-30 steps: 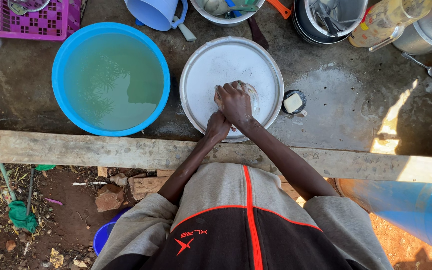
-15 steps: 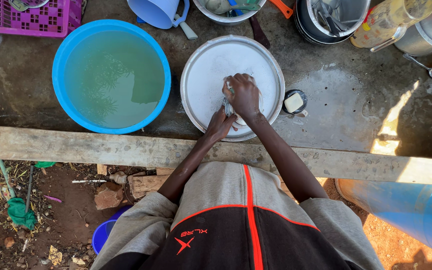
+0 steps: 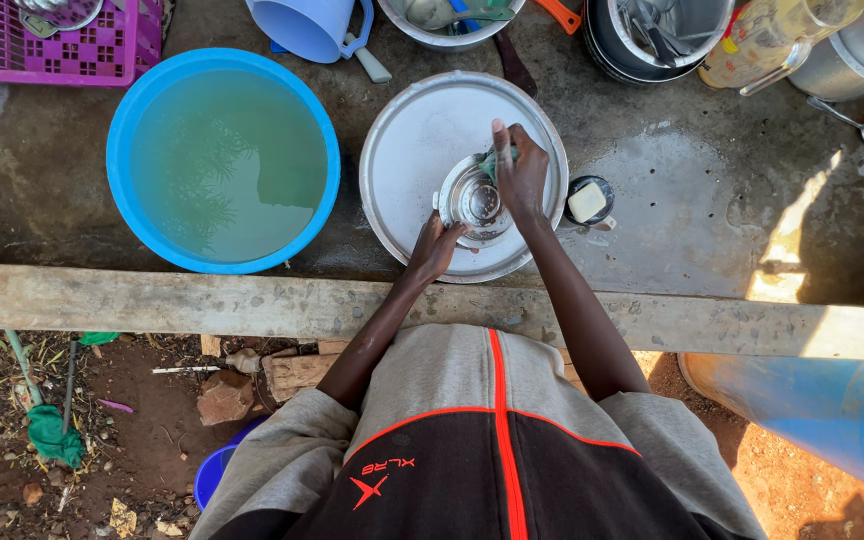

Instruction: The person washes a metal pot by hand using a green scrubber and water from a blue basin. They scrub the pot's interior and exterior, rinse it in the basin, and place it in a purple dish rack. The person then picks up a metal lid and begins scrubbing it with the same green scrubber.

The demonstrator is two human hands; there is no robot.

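I see a small metal strainer (image 3: 474,203), round and perforated, lying inside the wide, shallow metal basin (image 3: 407,150) at the middle of the wet concrete table (image 3: 712,200). My left hand (image 3: 436,248) is closed on the strainer's near edge, fingers curled over the rim, holding it tilted against the basin's floor. My right hand (image 3: 519,172) sits on the strainer's far side, gripping a green scrubbing pad (image 3: 497,160) and pressing it onto the rim. So the strainer lies directly between the two hands, touching both.

The basin is dull grey metal, smooth, with a flat rolled lip. Just beside it on the right, a small dark round dish (image 3: 589,201) holds a pale block of soap (image 3: 586,201). To the left, well apart from the hands, stands a round blue plastic tub (image 3: 132,110) filled with greenish, clear water.

Along the far edge I make out a purple plastic crate (image 3: 92,55) with a lattice wall, a pale blue plastic jug (image 3: 312,25), a metal bowl (image 3: 449,30) with utensils, and dark and shiny metal pots (image 3: 652,35) at right. A rough wooden beam (image 3: 152,300) borders the near side of the table.
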